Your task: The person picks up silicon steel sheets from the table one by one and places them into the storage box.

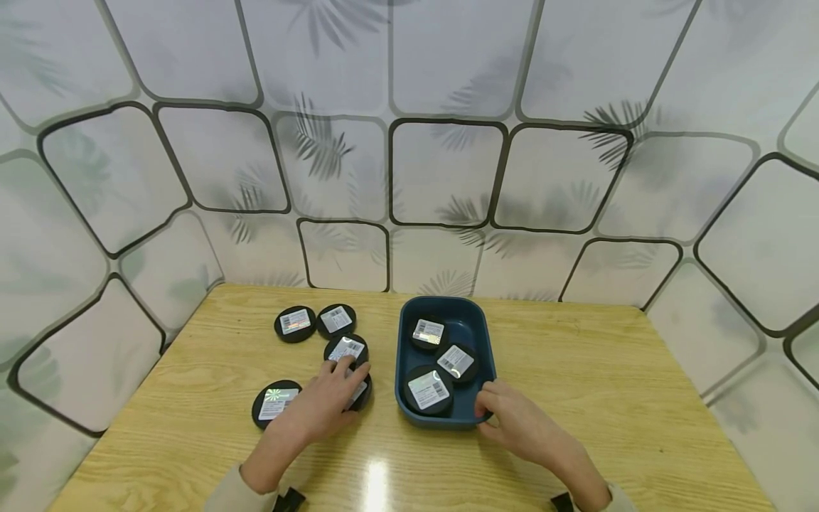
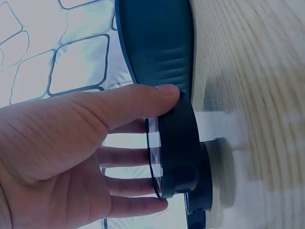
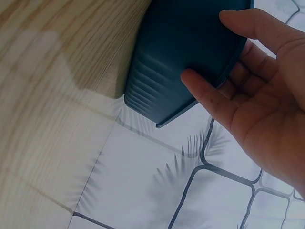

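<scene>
My left hand [image 1: 326,398] grips a thick, round black disc [image 1: 360,391] with a white barcode label, on the wood table left of the bin. In the left wrist view the thumb presses the side of this disc [image 2: 178,148], with the fingers around its far side. My right hand [image 1: 521,419] holds the near right corner of a dark blue plastic bin [image 1: 448,421]. The right wrist view shows its thumb and fingers on the bin's rim [image 3: 228,67]. Three like discs [image 1: 429,391] lie label up inside the bin.
Other labelled black discs lie around my left hand: one just beyond its fingers [image 1: 346,348], two farther back [image 1: 295,323] and one at the left [image 1: 275,403]. A patterned curtain [image 1: 448,178] encloses the table's [image 1: 576,355] back and sides.
</scene>
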Motion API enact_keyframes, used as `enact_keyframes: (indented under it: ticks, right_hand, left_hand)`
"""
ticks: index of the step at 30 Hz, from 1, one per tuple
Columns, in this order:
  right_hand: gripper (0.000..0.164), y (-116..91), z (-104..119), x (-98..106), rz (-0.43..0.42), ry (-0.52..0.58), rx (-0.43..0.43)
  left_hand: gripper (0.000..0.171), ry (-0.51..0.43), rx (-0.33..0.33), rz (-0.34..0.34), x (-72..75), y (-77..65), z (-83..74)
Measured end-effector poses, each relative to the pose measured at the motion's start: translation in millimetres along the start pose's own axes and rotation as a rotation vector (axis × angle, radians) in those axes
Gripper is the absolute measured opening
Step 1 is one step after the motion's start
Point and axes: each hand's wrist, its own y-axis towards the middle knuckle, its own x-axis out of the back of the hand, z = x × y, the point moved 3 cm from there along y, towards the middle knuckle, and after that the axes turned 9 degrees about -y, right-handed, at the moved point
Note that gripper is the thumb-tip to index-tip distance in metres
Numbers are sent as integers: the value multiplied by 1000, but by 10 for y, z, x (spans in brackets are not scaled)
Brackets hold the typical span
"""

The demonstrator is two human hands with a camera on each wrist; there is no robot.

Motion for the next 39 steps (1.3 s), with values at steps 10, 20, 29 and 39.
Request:
enact_keyframes:
  ticks: [10, 20, 29, 39]
  right_hand:
    - [24, 0, -6, -5, 5, -4, 0]
    - [23, -1, -8, -7, 3, -4, 1]
    - [23, 3, 0, 0, 1, -13, 7]
    - [23, 3, -1, 3, -1, -14, 10]
  left_hand:
    - [71, -38, -85, -36, 17, 12, -18]
    - [70, -14, -167, -67, 51, 28, -52]
    - [70, -39, -168, -72, 70, 24, -51]
    - [71, -17, -192, -99, 113, 40, -69]
